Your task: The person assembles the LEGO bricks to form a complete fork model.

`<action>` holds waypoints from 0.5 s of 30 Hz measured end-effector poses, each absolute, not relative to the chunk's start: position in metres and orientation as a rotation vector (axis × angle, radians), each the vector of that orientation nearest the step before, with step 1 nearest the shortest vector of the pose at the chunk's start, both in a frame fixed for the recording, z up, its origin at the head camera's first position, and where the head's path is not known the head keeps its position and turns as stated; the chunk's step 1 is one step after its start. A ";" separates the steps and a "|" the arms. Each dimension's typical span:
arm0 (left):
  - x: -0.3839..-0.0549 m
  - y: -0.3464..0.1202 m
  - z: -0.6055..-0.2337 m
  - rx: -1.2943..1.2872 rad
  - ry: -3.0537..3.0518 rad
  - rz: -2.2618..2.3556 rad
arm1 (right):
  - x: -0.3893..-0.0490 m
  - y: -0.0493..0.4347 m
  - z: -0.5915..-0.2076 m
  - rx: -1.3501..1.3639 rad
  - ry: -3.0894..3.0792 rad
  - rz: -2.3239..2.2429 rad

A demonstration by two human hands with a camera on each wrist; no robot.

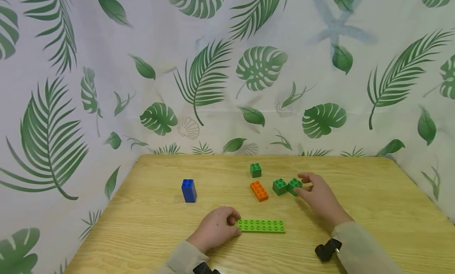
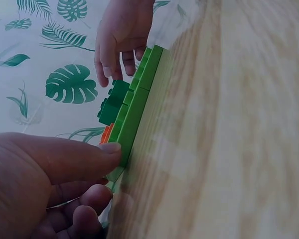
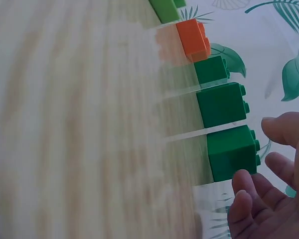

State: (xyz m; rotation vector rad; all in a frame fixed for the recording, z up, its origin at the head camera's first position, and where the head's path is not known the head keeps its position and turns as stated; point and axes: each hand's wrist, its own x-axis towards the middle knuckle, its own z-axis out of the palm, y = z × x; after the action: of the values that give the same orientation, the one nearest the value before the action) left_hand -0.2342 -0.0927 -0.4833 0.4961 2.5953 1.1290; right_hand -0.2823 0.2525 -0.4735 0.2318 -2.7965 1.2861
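A long light green row of toy bricks point(image 1: 261, 226), with a seam partway along, lies flat near the front. My left hand point(image 1: 217, 226) pinches its left end, the thumb point(image 2: 97, 158) against its side. Farther right, my right hand point(image 1: 318, 195) reaches around a dark green brick point(image 1: 294, 186) with fingers loosely bent. In the right wrist view the thumb stands apart from that brick point(image 3: 232, 154), while a fingertip is right at its lower edge. A second dark green brick point(image 1: 279, 186) sits just left of it.
An orange brick point(image 1: 259, 191) lies left of the dark green pair. Behind it stands another dark green brick point(image 1: 255, 170). A tall blue block point(image 1: 189, 190) stands upright on the left of the wooden table point(image 1: 153, 226). A leaf-patterned curtain point(image 1: 220, 136) hangs along the back.
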 end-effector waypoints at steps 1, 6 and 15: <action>-0.234 -0.093 -0.483 0.495 2.596 1.130 | -0.285 0.253 -0.475 0.232 -2.802 1.294; -0.233 -0.092 -0.483 0.488 2.605 1.122 | -0.292 0.250 -0.480 0.233 -2.827 1.307; -0.233 -0.091 -0.484 0.500 2.619 1.116 | -0.294 0.249 -0.483 0.221 -2.860 1.252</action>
State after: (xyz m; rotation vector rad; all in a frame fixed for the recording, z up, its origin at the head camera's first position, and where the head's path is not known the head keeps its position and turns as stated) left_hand -0.2335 -0.0909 -0.4838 0.4999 2.6188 1.1159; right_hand -0.2943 0.2492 -0.4826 0.2209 -2.8603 1.2516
